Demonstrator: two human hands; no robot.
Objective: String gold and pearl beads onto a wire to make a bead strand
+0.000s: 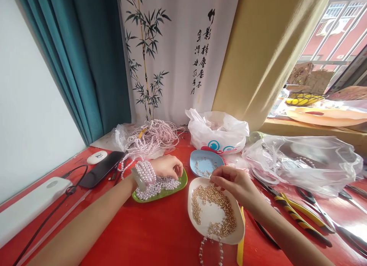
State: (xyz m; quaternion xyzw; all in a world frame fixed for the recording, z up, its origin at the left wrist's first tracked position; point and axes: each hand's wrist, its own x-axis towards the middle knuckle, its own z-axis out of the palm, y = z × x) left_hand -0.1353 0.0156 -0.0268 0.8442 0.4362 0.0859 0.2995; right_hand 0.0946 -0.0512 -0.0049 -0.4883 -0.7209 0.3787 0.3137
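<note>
Small gold metal beads (213, 206) fill the white oval ceramic dish (197, 224) directly beneath the right hand (233, 183); they look light, hard and slippery, likely to roll or scatter, so each is best taken singly by a fine pinch between thumb and forefinger tips. The right-hand fingers (215, 178) are curled nearly closed over the far rim of that dish, tips drawn together just above the heap; they may be pinching one bead, but it is too small to tell.

The red glossy tabletop (149, 235) spreads under both forearms. Beyond the fingers lie a heap of pale pink pearl strands (153, 137) and a white crumpled plastic bag (218, 130), with a clear plastic bag (304, 159) out past the right wrist. The green flat plate (183, 181) sits under the left hand (168, 166), holding loose pearl strands that also wrap the left wrist; the left fingers rest bent and loosely closed on those pearls. A light blue small dish (205, 160) lies between the two sets of fingertips, slightly beyond them. Yellow-and-black handled pliers (298, 218) lie beside the right forearm.
</note>
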